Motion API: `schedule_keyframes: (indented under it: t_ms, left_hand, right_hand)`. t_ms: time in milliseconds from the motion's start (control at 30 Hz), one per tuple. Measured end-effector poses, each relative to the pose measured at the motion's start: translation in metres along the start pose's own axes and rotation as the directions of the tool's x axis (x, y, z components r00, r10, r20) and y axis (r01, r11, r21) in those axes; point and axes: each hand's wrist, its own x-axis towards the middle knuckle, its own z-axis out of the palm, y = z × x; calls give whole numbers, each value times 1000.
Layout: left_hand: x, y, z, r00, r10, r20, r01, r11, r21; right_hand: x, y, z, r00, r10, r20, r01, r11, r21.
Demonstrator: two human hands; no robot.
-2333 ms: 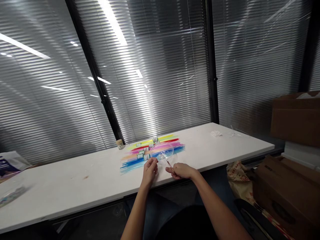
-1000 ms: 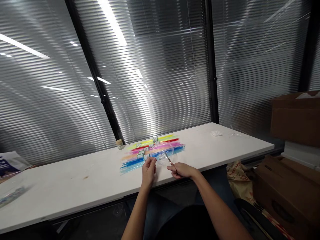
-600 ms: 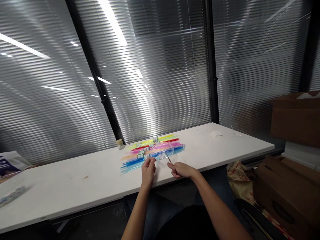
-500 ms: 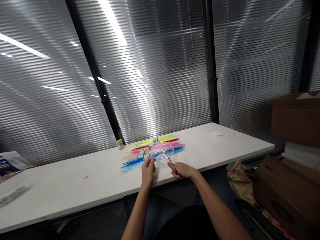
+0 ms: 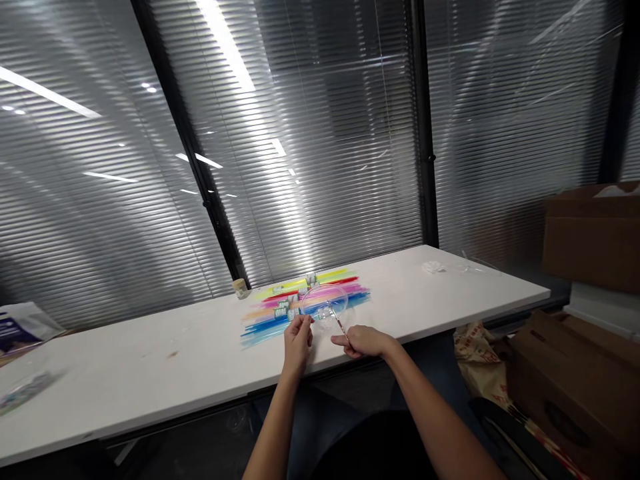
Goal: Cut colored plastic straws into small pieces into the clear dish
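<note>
A clear round plastic piece (image 5: 325,300) with a wide rim stands near the table's front edge. At its lower left, my left hand (image 5: 299,335) is closed in a pinch; what it holds is too small to make out. My right hand (image 5: 361,341) is closed round a thin reddish-brown stick-like tool (image 5: 341,325), with the index finger pointing left and the tool's tip reaching over the clear piece. Colourful sticks (image 5: 260,327) in yellow, red, pink, orange and blue bundles lie behind, with green-and-white labels (image 5: 281,309) on them.
The white table (image 5: 210,353) bears a small jar (image 5: 240,288) at the back, crumpled white material (image 5: 433,267) at the right and a clear bag (image 5: 27,392) at the left. Cardboard boxes (image 5: 580,373) and a paper bag (image 5: 477,360) stand at the right.
My right index finger has stretched out to the left, and the tool in my right hand has shifted slightly. My left hand has barely moved.
</note>
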Motion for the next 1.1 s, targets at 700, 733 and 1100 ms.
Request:
schedule_keyframes:
  t_ms: [700,733,1100]
  left_hand:
    - [-1,4,3,999,-7,-42,8,999,43]
    - [-2,5,3,999,-8,-37,10,999,47]
    - [-4,9,5,1000,-16,-20,17,998,64]
  right_hand:
    - [5,13,6,998,-32,-50,32,999,0]
    - [5,13,6,998,-30,-51,30,1000,2]
    - [6,13,5,998,-45,-33,45,999,4]
